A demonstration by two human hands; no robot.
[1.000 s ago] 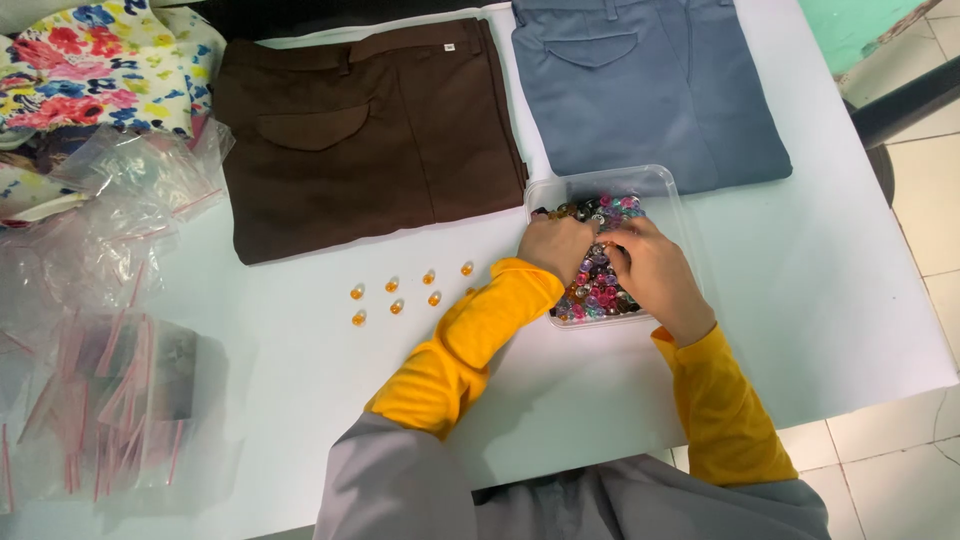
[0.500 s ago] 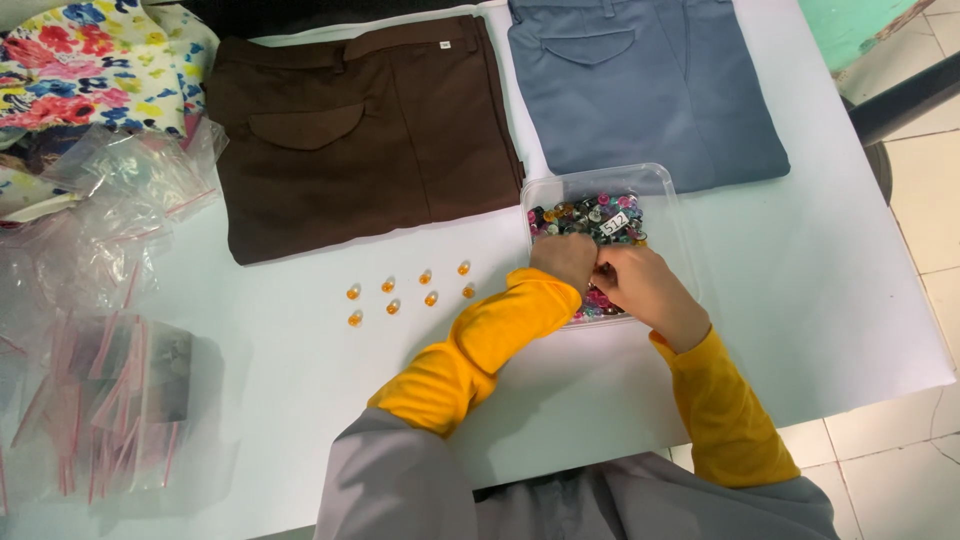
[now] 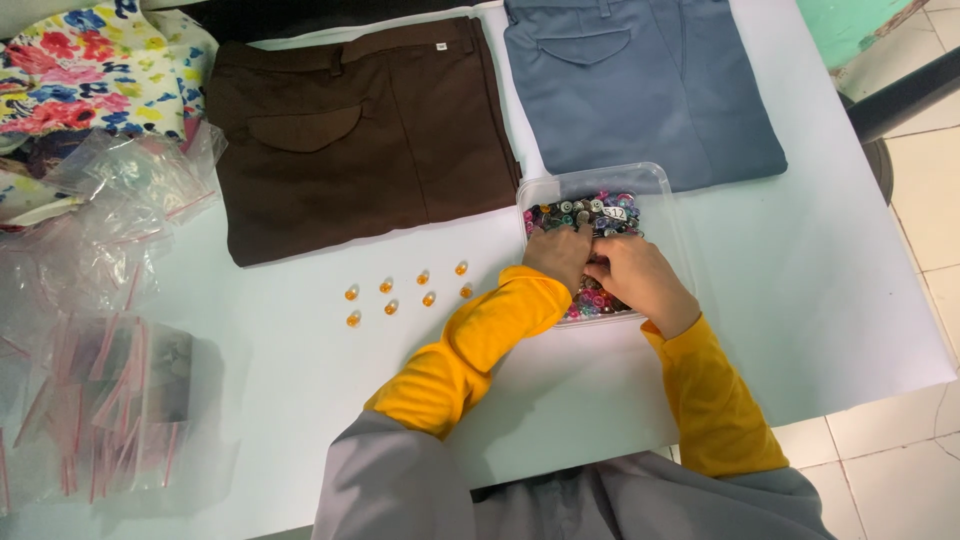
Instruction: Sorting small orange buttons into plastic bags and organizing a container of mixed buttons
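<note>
Both hands, left hand [image 3: 560,255] and right hand [image 3: 628,275], have shifted deeper into the clear tray [image 3: 672,215] of mixed buttons [image 3: 590,212], fingers curled, sorting. Whether either pinches a button cannot be told; the orange buttons [image 3: 405,295] on the tabletop [image 3: 800,300] remain unchanged in number.

Brown trousers [image 3: 360,130]: folded flat on the table, back pocket up, at centre left.
Blue-grey trousers [image 3: 640,85]: folded, just beside the brown pair, to its right.
Floral cloth [image 3: 95,70]: bunched at the far left corner.
Clear plastic bags [image 3: 95,400]: heaped along the left edge, red-striped seals showing.
Table [image 3: 830,300]: white surface.
Floor [image 3: 900,470]: pale tiles, lower right.
</note>
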